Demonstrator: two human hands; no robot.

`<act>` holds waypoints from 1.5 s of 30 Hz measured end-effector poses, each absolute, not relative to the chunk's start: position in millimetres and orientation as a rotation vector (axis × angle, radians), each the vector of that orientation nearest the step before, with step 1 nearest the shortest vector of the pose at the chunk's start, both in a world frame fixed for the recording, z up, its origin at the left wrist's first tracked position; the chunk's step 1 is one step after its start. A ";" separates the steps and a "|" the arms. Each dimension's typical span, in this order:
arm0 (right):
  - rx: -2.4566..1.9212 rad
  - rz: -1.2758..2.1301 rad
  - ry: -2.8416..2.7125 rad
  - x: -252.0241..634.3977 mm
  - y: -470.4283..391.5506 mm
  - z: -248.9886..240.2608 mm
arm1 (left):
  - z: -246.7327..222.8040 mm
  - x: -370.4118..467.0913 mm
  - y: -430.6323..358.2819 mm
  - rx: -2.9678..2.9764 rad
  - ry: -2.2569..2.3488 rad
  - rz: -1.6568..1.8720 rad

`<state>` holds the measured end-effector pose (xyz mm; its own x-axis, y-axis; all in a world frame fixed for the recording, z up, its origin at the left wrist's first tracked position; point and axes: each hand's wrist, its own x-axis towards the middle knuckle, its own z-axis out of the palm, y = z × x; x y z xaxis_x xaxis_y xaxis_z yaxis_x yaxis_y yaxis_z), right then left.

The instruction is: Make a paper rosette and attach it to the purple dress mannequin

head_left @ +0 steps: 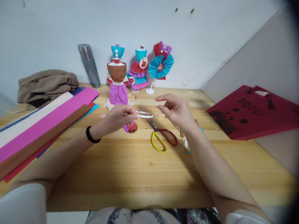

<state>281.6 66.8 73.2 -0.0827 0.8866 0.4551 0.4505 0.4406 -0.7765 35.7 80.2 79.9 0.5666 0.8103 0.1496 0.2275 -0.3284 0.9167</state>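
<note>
My left hand [122, 116] pinches a thin roll of white tape [145, 116] by its near edge, holding it above the table. To the right of the roll hovers my right hand [176, 110], its thumb and index finger apart; a tiny speck shows at the thumb tip, too small to name. Scissors [156, 128] with one yellow and one red handle lie below and between the hands. Under my left hand is a pleated purple and brown paper rosette [130, 127]. Just behind it stands a small dress form [118, 93] in a brown top and purple skirt.
More dressed forms stand along the wall, one bearing a blue paper fan flower [161, 67]. A grey flask [90, 65], brown cloth [48, 84] and coloured paper sheets [51, 123] lie left. A red bag [254, 113] is right; paper scraps [185, 143] sit by my right forearm.
</note>
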 end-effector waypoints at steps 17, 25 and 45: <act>-1.377 0.557 -2.032 229.0 29.8 84.5 | 67.2 40.7 73.0 2.509 0.719 0.976; -1.368 0.495 -2.050 224.9 26.7 83.9 | 65.2 44.2 67.7 2.569 0.752 0.909; -1.182 0.474 -1.866 231.9 32.7 69.4 | 66.4 41.3 73.6 2.310 0.803 1.129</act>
